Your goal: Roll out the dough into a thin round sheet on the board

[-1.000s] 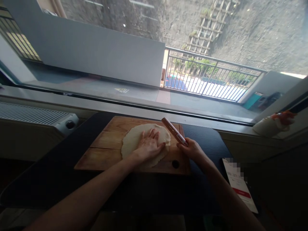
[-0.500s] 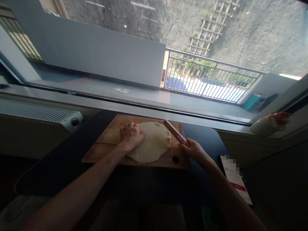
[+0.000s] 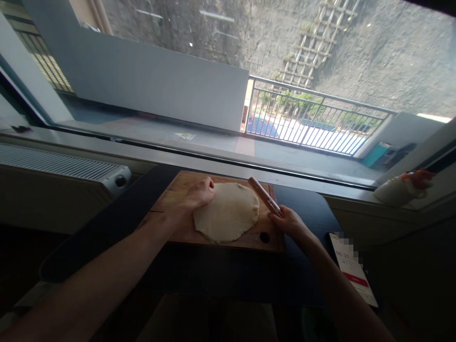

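Observation:
A flattened, roughly round sheet of dough lies on a wooden cutting board, its rim uneven on the right. My left hand is closed at the dough's upper left edge, fingers curled in and knuckles turned up; the part of the edge in its grasp is hidden by the hand. My right hand is wrapped round the near end of a slim rolling pin. The pin slants up and left over the board's right side, beside the dough.
The board rests on a dark table against the window sill. A phone showing a timer lies at the table's right edge. A white radiator stands left, and a pale pot sits on the sill at right.
My left hand has turned from lying with spread fingers on the dough's left side to a closed grip at its upper left edge. The right hand still holds the rolling pin.

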The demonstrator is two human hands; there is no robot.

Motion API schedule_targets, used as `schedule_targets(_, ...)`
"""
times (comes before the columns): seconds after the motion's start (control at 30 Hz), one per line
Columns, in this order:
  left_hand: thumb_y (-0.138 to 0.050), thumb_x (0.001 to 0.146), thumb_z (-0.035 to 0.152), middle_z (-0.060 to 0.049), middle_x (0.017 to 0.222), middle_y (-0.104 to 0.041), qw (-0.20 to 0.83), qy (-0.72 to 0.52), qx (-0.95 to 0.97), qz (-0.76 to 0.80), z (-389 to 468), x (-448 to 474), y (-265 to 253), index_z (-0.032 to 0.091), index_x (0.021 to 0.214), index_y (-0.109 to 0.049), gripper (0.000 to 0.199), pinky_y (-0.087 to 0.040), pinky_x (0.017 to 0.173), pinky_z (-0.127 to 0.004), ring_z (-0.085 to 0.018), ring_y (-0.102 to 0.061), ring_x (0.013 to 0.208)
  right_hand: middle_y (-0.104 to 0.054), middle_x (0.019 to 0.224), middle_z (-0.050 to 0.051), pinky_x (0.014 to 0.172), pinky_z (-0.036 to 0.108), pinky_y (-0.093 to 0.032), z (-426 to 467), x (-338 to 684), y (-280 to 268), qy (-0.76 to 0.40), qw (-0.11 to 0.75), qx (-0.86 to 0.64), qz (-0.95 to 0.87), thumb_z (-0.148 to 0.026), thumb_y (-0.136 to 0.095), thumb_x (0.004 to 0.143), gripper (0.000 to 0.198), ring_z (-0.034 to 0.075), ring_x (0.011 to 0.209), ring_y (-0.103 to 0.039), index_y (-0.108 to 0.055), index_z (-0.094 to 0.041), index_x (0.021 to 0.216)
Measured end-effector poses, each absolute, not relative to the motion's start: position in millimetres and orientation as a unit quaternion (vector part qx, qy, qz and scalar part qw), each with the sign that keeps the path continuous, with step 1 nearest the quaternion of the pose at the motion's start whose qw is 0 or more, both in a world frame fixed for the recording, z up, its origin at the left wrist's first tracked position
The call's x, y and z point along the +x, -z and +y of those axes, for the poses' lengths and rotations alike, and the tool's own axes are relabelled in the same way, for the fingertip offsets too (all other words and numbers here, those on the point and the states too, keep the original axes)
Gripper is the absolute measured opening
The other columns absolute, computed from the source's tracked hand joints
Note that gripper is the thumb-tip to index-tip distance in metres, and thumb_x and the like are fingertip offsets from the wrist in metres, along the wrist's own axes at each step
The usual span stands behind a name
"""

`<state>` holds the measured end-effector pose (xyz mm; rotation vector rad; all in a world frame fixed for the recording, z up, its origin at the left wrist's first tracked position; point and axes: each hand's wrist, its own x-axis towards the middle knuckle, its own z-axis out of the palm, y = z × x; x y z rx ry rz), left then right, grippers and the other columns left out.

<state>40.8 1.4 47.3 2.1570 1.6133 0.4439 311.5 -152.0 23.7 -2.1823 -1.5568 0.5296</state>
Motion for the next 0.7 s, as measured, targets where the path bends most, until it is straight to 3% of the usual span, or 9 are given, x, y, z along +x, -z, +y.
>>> schedule_targets(0.17, -0.048, 0.074, 0.029, -0.011, 0.104, -0.062, 0.06, -0.162, 0.81, 0.561, 24, 29, -46, 0.017, 0.113, -0.052, 0.04, -0.043, 0.078, -0.032, -0.024, -0.058, 0.094, -0.06, 0.073, 0.001, 0.053, 0.023, -0.03, -156, 300, -35, -0.141, 0.17, -0.764, -0.606, -0.057, -0.033, 0.087, 0.044, 0.014, 0.063, -0.053, -0.059, -0.022, 0.085)
schedule_targets(0.3, -0.038, 0.083, 0.029, -0.011, 0.121, -0.054, -0.021, -0.224, 0.832, 0.507, 14, 47, -52, 0.018, 0.116, -0.053, 0.038, -0.035, 0.096, -0.036, -0.024, -0.047, 0.114, -0.059, 0.085, 0.002, 0.062, 0.025, -0.033, -151, 270, -37, -0.036, 0.139, -0.747, -0.65, -0.053, -0.041, 0.086, 0.034, 0.015, 0.072, -0.053, -0.058, -0.023, 0.089)
schedule_targets(0.43, -0.028, 0.088, 0.031, -0.008, 0.136, -0.044, -0.001, -0.199, 0.895, 0.399, -33, 67, -39, 0.017, 0.127, -0.046, 0.045, -0.021, 0.107, -0.036, -0.02, -0.036, 0.127, -0.057, 0.094, 0.005, 0.079, 0.03, -0.036, -165, 231, -31, 0.014, 0.143, -0.687, -0.712, -0.048, -0.045, 0.086, 0.028, 0.02, 0.091, -0.05, -0.057, -0.023, 0.09)
schedule_targets(0.53, -0.028, 0.089, 0.038, -0.007, 0.14, -0.04, 0.012, -0.142, 0.909, 0.391, -55, 70, -23, 0.018, 0.132, -0.043, 0.05, -0.01, 0.111, -0.04, -0.021, -0.028, 0.132, -0.055, 0.107, 0.005, 0.088, 0.033, -0.035, -178, 218, -26, 0.006, 0.17, -0.68, -0.713, -0.045, -0.042, 0.088, 0.028, 0.021, 0.101, -0.047, -0.054, -0.024, 0.102)
schedule_targets(0.7, -0.025, 0.089, 0.038, -0.009, 0.14, -0.039, -0.007, -0.16, 0.891, 0.425, -18, 96, -25, 0.013, 0.132, -0.041, 0.052, -0.007, 0.111, -0.046, -0.023, -0.023, 0.134, -0.05, 0.122, 0.007, 0.099, 0.039, -0.026, -130, 244, -28, 0.004, 0.168, -0.718, -0.675, -0.047, -0.032, 0.091, 0.038, 0.023, 0.122, -0.033, -0.052, -0.023, 0.111)
